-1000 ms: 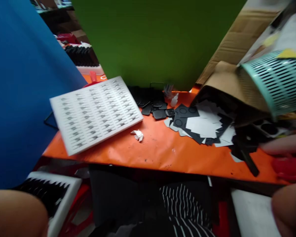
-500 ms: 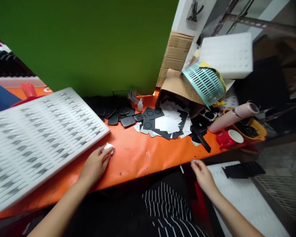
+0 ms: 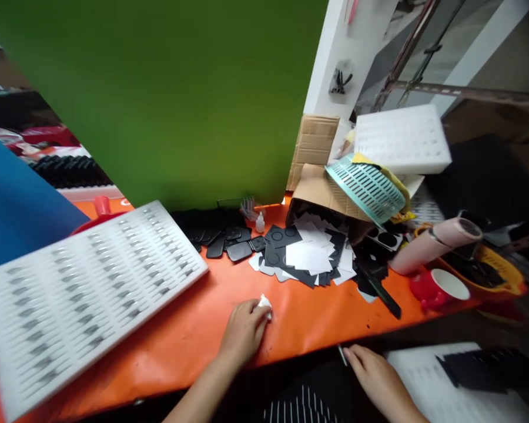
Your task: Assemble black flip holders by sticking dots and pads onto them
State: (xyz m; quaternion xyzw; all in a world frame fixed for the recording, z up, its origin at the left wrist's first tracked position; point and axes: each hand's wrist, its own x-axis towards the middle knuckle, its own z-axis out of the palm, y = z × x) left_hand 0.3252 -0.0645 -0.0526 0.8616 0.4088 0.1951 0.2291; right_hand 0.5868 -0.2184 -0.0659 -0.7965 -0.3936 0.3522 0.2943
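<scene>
Though half hidden, tissue, perhaps.

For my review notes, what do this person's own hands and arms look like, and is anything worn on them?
The left hand and right hand are both bare, with no gloves. No sleeve, watch or bracelet shows on the visible forearms. Black cloth with thin white stripes shows between them, apparently clothing. Blur hides finer details such as the nails.
</scene>
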